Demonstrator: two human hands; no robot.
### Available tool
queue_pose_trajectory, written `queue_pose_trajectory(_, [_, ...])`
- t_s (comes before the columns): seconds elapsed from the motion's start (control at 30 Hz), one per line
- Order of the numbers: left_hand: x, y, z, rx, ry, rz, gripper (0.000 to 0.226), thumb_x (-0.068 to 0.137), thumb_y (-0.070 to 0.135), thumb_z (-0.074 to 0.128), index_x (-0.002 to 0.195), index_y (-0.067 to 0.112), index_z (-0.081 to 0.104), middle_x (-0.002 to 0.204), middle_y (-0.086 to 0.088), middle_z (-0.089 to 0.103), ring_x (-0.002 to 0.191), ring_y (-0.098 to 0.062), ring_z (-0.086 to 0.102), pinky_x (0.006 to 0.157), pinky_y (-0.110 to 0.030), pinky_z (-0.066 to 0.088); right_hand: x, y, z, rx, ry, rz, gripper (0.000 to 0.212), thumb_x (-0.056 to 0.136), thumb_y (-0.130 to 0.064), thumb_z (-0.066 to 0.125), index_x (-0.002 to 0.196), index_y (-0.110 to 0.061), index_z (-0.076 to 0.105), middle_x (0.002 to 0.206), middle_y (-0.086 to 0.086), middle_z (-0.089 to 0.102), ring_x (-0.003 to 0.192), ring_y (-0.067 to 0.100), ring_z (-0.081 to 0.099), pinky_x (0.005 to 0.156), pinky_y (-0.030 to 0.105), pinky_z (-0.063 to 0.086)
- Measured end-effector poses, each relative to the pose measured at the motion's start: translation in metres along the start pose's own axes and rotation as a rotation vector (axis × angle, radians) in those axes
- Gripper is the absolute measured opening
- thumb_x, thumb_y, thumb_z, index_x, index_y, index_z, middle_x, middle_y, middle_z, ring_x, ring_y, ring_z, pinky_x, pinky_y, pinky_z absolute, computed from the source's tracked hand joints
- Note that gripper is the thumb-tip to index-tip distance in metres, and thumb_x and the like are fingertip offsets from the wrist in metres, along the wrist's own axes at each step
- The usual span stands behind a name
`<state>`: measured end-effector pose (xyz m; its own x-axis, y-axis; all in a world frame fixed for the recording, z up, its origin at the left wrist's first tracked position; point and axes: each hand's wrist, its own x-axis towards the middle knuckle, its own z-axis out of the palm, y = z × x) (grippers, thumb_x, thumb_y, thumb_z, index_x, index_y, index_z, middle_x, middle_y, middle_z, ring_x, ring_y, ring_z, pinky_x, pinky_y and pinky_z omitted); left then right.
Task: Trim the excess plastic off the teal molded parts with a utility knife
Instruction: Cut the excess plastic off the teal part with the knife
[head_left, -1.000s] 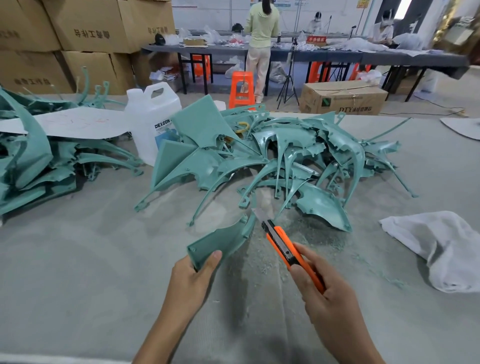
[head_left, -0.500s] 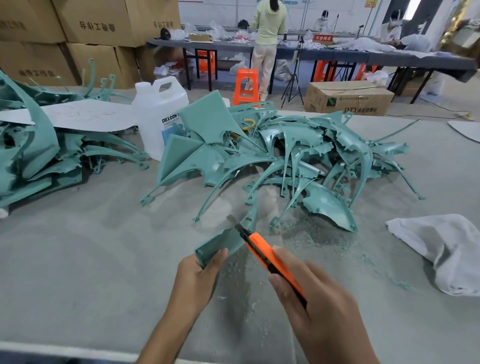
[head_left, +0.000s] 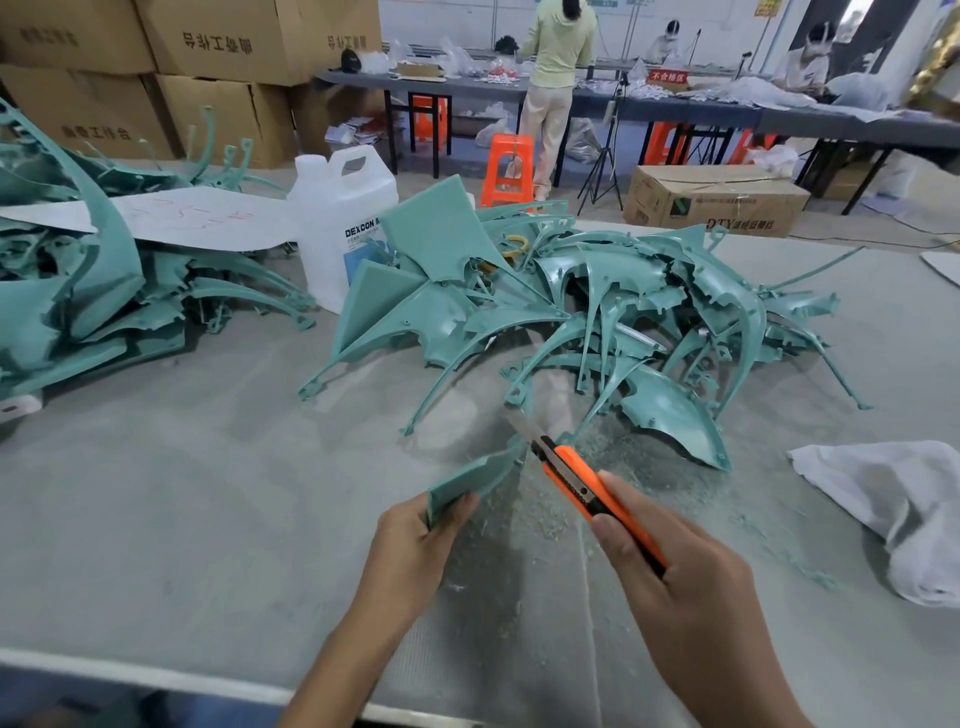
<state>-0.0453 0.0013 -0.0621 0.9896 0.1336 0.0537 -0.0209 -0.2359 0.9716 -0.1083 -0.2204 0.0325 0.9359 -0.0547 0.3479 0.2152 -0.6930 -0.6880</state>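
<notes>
left hand (head_left: 415, 545) pinches teal part (head_left: 475, 475); right hand (head_left: 675, 571) grips utility knife (head_left: 576, 480), blade beside it.

- Teal molded part (head_left: 475, 475): plastic, smooth, matt.
- Utility knife (head_left: 582, 480): glossy orange plastic body, bare metal blade.
- Worktop (head_left: 208, 493): grey felt-like cloth, matt, flecked with fine teal shavings.
- Rag (head_left: 893, 499) at 3 o'clock: white crumpled cloth.
- Jug (head_left: 337, 218): translucent white plastic.
- Boxes (head_left: 218, 47) at 11 o'clock: brown matt cardboard.

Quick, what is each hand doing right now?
Left hand: grips a teal part.
Right hand: holds the orange utility knife, blade out by the part's far end.
</notes>
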Motion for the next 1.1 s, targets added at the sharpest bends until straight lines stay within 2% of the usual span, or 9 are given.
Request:
queue_pose_trajectory(0.13, [0.001,-0.001,-0.001,0.022,0.019,-0.005,0.049,0.085,0.062,0.062,0.080,0.014,0.070,0.070,0.002,0.052,0.066,-0.012,0.042,0.063,-0.030,0.036,-0.007,-0.006,0.006,0.037,-0.028,-0.043,0.038,0.091,-0.055,0.057,0.129,-0.056,0.055,0.106,-0.031,0.064,0.089,-0.009,0.062,0.073,0.008,0.046])
queue_pose_trajectory(0.2, [0.000,0.001,0.000,0.040,0.027,0.001,0.046,0.085,0.062,0.063,0.079,0.018,0.070,0.065,0.003,0.051,0.062,-0.011,0.041,0.060,-0.030,0.035,-0.001,0.001,0.006,0.017,-0.037,-0.011,0.041,0.087,-0.053,0.056,0.128,-0.051,0.061,0.093,-0.023,0.069,0.083,-0.002,0.063,0.067,0.014,0.047])
queue_pose_trajectory(0.33, [-0.002,0.004,0.000,0.082,0.045,0.044,0.044,0.083,0.057,0.057,0.076,0.015,0.069,0.055,0.009,0.040,0.054,-0.007,0.033,0.053,-0.027,0.029,0.007,0.002,0.000,-0.036,0.013,-0.006,0.044,0.090,-0.045,0.058,0.133,-0.040,0.061,0.089,-0.024,0.065,0.075,0.001,0.060,0.058,0.014,0.044])
queue_pose_trajectory(0.47, [-0.002,0.003,-0.003,0.106,0.060,0.072,0.047,0.083,0.060,0.055,0.067,0.015,0.061,0.051,0.010,0.034,0.051,-0.005,0.028,0.050,-0.025,0.025,-0.005,-0.006,0.005,0.028,0.009,-0.059,0.042,0.088,-0.049,0.060,0.130,-0.046,0.062,0.095,-0.020,0.070,0.080,0.000,0.064,0.063,0.013,0.047])
queue_pose_trajectory(0.6, [-0.002,0.004,-0.002,0.135,0.053,0.083,0.049,0.082,0.062,0.054,0.070,0.016,0.064,0.050,0.012,0.036,0.051,-0.006,0.029,0.050,-0.024,0.027,0.000,0.004,0.006,-0.013,0.049,0.016,0.047,0.086,-0.049,0.057,0.131,-0.039,0.064,0.090,-0.015,0.071,0.065,-0.003,0.058,0.060,0.012,0.044])
queue_pose_trajectory(0.73, [-0.002,0.004,-0.003,0.131,0.046,0.104,0.052,0.087,0.061,0.056,0.062,0.016,0.053,0.051,0.010,0.034,0.051,-0.005,0.028,0.050,-0.023,0.024,-0.013,-0.017,0.014,-0.015,0.126,-0.105,0.038,0.096,-0.044,0.064,0.133,-0.037,0.063,0.094,-0.016,0.070,0.069,0.004,0.062,0.062,0.010,0.046])
queue_pose_trajectory(0.87, [-0.001,0.002,-0.001,0.144,0.058,0.147,0.054,0.088,0.063,0.056,0.062,0.019,0.041,0.054,0.009,0.029,0.055,-0.006,0.026,0.052,-0.026,0.025,-0.030,-0.026,0.030,-0.011,0.104,-0.253,0.043,0.084,-0.031,0.069,0.127,-0.029,0.069,0.084,-0.012,0.067,0.059,0.005,0.057,0.054,0.018,0.046])
queue_pose_trajectory(1.03, [-0.001,-0.001,-0.002,0.181,0.051,0.151,0.054,0.093,0.055,0.059,0.057,0.022,0.036,0.048,0.008,0.028,0.048,-0.007,0.024,0.047,-0.022,0.020,-0.017,-0.013,0.021,-0.042,0.210,-0.178,0.042,0.091,-0.029,0.074,0.132,-0.031,0.063,0.085,-0.008,0.068,0.059,0.008,0.057,0.057,0.021,0.045])
queue_pose_trajectory(1.1, [0.000,-0.001,-0.002,0.168,0.051,0.150,0.055,0.092,0.060,0.057,0.057,0.020,0.040,0.050,0.010,0.031,0.051,-0.005,0.026,0.050,-0.024,0.023,-0.022,-0.015,0.022,-0.033,0.185,-0.248,0.040,0.091,-0.035,0.069,0.131,-0.030,0.065,0.086,-0.010,0.067,0.060,0.007,0.057,0.057,0.017,0.046])
